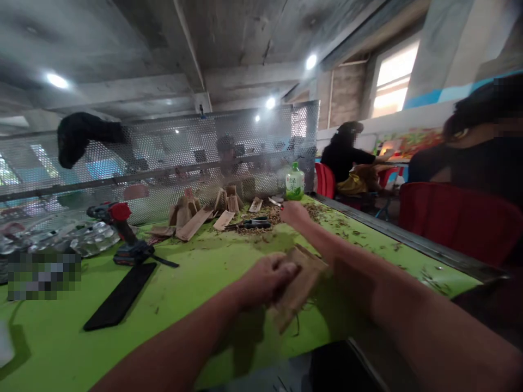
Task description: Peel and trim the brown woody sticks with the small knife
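Note:
My left hand (265,280) is closed on a brown kraft paper packet (300,286), and dry plant strands hang from the packet's lower edge. My right hand (295,213) reaches forward over the bright green table (196,321), and its fingers are curled. It is just beyond the leaf litter, next to a scattered heap of dried plant material (272,216). Whether it holds anything is hidden. Several brown paper packets (183,215) stand and lie farther back, left of a black-handled tool (254,223).
A cordless drill (122,231) and a black flat strip (120,296) lie left of my hands. Crumpled foil (61,237) and a green-labelled plastic bottle (295,182) sit farther out. A perforated metal screen (163,158) backs the table. Two seated people (347,158) and red chairs (453,218) are to the right.

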Action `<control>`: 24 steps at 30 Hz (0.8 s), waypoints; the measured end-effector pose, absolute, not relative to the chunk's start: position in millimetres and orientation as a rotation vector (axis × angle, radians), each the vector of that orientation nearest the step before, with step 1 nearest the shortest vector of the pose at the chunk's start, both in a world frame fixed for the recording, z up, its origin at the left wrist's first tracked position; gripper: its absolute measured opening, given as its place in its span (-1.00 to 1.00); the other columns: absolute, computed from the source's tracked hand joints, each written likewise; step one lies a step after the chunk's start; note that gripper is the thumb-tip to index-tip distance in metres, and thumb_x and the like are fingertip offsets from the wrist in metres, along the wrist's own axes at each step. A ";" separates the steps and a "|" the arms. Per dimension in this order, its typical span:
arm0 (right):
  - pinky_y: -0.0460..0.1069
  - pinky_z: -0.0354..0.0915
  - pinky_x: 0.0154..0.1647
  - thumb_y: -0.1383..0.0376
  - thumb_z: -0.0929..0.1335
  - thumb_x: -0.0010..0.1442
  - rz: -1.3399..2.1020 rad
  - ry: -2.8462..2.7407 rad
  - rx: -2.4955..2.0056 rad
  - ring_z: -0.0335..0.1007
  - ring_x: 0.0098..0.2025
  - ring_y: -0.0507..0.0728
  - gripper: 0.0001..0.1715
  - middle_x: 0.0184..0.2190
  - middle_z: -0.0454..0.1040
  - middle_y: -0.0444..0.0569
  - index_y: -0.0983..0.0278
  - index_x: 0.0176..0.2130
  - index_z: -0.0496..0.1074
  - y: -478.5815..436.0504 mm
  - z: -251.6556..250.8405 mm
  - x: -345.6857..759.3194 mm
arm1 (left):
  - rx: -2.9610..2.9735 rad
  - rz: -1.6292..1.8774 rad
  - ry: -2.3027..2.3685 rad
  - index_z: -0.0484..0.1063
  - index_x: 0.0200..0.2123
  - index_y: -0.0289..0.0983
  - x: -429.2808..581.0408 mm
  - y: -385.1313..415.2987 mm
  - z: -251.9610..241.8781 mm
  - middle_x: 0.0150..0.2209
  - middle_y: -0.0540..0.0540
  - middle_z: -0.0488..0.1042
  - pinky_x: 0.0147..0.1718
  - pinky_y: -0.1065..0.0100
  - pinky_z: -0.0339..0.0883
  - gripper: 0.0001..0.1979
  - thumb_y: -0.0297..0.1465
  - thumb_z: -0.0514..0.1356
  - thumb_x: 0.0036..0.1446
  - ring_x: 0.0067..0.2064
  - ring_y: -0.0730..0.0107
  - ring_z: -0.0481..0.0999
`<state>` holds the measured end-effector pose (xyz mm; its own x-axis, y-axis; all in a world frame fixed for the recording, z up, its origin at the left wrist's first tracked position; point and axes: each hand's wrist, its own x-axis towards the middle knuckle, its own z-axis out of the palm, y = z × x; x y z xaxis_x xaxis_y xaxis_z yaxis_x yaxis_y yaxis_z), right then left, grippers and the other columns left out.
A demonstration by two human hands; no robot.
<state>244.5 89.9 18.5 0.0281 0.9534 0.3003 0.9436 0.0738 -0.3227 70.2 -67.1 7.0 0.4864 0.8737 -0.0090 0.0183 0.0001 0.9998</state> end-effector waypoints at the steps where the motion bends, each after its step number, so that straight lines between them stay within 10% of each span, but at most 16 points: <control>1: -0.04 0.25 -0.24 0.36 0.25 0.21 0.031 -1.888 -1.880 0.51 -0.16 0.22 -0.60 -0.15 0.57 0.31 0.45 -0.06 0.55 93.2 16.6 248.9 | 1.428 0.811 0.801 0.51 -0.22 -0.28 70.8 -69.9 6.1 -0.43 -0.05 0.52 -0.52 0.49 0.31 -0.69 -0.15 0.31 0.10 -0.48 0.46 0.46; 24: -0.08 0.05 -0.45 0.29 0.26 0.21 -0.069 -2.304 -1.371 0.37 -0.43 0.08 -0.72 -0.38 0.57 0.02 0.28 -0.27 0.56 39.1 7.5 184.1 | 0.797 1.388 0.884 0.49 -0.23 -0.30 20.8 -0.3 2.0 -0.63 0.02 0.44 -0.68 0.49 0.26 -0.66 -0.11 0.22 0.20 -0.66 0.46 0.40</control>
